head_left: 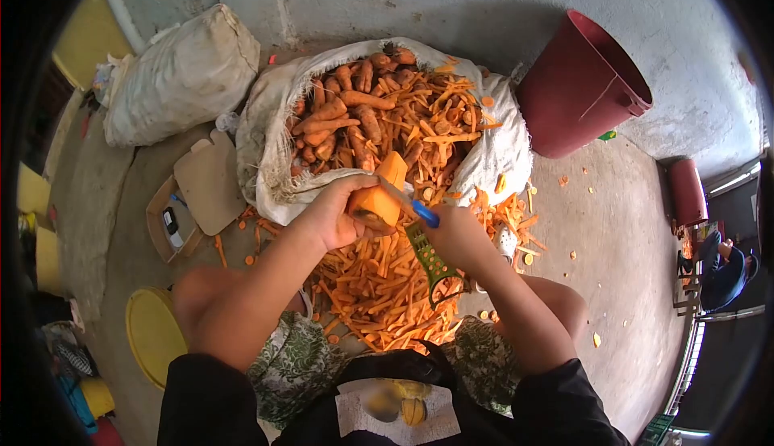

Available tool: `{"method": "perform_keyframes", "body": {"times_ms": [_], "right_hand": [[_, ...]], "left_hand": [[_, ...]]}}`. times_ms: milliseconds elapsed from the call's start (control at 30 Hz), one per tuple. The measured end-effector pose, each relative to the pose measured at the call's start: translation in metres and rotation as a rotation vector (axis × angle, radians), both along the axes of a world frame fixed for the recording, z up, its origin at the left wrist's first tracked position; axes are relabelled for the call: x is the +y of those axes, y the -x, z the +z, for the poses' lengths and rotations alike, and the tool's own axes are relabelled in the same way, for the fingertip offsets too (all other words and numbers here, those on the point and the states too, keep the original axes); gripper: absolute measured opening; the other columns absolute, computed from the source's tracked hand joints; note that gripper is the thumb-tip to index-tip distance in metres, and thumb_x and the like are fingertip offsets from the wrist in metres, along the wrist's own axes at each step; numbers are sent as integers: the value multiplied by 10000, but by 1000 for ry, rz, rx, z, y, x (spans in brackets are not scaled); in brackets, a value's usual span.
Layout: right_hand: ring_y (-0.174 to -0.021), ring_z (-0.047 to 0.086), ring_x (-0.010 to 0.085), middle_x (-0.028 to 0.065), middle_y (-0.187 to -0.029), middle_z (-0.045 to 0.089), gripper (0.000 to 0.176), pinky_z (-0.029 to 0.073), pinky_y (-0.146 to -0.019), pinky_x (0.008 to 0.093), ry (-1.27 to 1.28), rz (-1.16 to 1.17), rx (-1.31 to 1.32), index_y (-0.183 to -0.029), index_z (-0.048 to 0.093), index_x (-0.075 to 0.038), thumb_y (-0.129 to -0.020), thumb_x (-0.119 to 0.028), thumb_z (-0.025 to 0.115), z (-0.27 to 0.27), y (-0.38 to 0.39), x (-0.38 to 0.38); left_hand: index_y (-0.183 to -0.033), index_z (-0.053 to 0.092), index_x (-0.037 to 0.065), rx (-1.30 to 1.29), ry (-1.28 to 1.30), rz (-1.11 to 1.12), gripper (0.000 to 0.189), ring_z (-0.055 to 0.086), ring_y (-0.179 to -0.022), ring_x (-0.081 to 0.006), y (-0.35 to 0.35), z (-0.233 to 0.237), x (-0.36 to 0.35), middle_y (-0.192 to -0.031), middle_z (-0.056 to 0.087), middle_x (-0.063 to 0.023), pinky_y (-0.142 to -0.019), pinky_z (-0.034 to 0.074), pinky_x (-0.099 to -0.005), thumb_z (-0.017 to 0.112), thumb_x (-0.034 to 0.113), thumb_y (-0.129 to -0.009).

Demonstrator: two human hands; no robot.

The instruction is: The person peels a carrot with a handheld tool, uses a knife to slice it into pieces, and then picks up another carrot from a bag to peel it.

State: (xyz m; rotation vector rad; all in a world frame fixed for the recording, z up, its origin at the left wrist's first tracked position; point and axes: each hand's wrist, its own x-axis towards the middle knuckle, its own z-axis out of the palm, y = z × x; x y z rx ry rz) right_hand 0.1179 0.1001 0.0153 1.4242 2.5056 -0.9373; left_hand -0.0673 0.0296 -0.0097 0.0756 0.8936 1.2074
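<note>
My left hand point(334, 214) is wrapped round a thick, peeled carrot point(376, 206) with flat cut sides, held up over the pile. In my right hand point(458, 238) is a knife with a blue handle point(425, 214), its blade up against the carrot. A green strip with holes point(430, 259) hangs just below my right fist. Beneath both hands spreads a heap of orange carrot strips point(375, 285) on the floor. Beyond them lies an open white sack point(270, 135), with whole carrots point(367, 123) on its left and more cut strips point(451, 135) on its right.
A red bucket point(568, 99) leans by the wall, right of the sack. At the left are a full white sack point(185, 75), an open cardboard box point(189, 240) with a phone, and a yellow lid point(149, 337). A person point(721, 273) sits at the far right.
</note>
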Motion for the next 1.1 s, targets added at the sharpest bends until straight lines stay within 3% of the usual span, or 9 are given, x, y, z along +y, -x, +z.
{"method": "perform_keyframes", "body": {"times_ms": [67, 133, 400, 567, 667, 800, 900, 1000, 1100], "right_hand": [[-669, 592, 342, 189, -712, 597, 223, 473, -631, 426, 23, 33, -5, -855, 585, -6, -807, -200, 486, -7, 0, -1], [-678, 593, 342, 191, -732, 599, 219, 473, -634, 430, 51, 9, -51, -852, 581, -2, -802, -194, 486, -9, 1, 0], [-672, 586, 348, 196, -714, 590, 214, 458, -625, 429, 11, 49, 4, -824, 564, -2, -799, -211, 522, -10, -5, -15], [-695, 605, 331, 181, -741, 604, 195, 483, -637, 429, -71, 96, -28, -836, 567, -7, -790, -187, 508, -11, -6, -11], [-654, 616, 281, 157, -716, 612, 212, 497, -599, 393, 8, -182, -106, -839, 584, -5, -815, -176, 462, -39, -13, 33], [-656, 614, 302, 177, -734, 623, 317, 485, -598, 382, -75, -207, -171, -819, 606, 38, -826, -255, 484, -78, -36, 81], [-675, 618, 284, 180, -722, 619, 241, 486, -610, 363, 94, -324, 97, -875, 610, 8, -826, -190, 482, 4, -15, 38], [-515, 557, 267, 165, -608, 562, 248, 430, -515, 378, 65, -158, 140, -833, 584, -6, -823, -248, 533, -11, -15, 10], [-596, 583, 325, 183, -661, 581, 232, 449, -565, 405, -43, 40, -17, -833, 559, -11, -817, -241, 533, -20, -8, -13]], "left_hand": [[-1179, 381, -31, -137, -101, -49, 449, 557, -925, -347, 5, -7, -3, -1104, 495, -188, -772, 481, -539, 502, 200, -814], [-1187, 390, -26, -179, -164, -96, 461, 553, -961, -297, 5, -5, -6, -1102, 497, -172, -791, 494, -477, 533, 191, -807], [-1365, 154, 223, -34, -329, -177, 872, 518, -1012, -232, -3, -12, -1, -1185, 412, -86, -795, 503, -365, 682, 60, -690], [-1373, 140, 199, 55, -374, -270, 890, 504, -1021, -215, -5, -10, -5, -1180, 397, -75, -767, 505, -339, 680, 60, -679], [-1375, 147, 168, 22, -392, -425, 930, 465, -1060, -196, -15, 3, -15, -1180, 393, -67, -809, 476, -326, 702, 61, -636], [-1314, 258, 3, -36, -451, -402, 810, 547, -959, -238, -31, 13, -23, -1144, 469, -129, -828, 468, -328, 676, 52, -621], [-1273, 312, -24, -14, -349, -312, 684, 555, -950, -245, -19, -6, -18, -1118, 489, -132, -792, 488, -332, 628, 54, -672], [-1234, 354, -28, 38, -103, -191, 580, 558, -943, -237, -11, -4, -16, -1101, 500, -128, -748, 507, -340, 591, 66, -714], [-1201, 398, 7, 146, -128, -209, 539, 533, -940, -183, -5, -14, -12, -1077, 504, -84, -769, 491, -343, 610, 127, -720]]}}
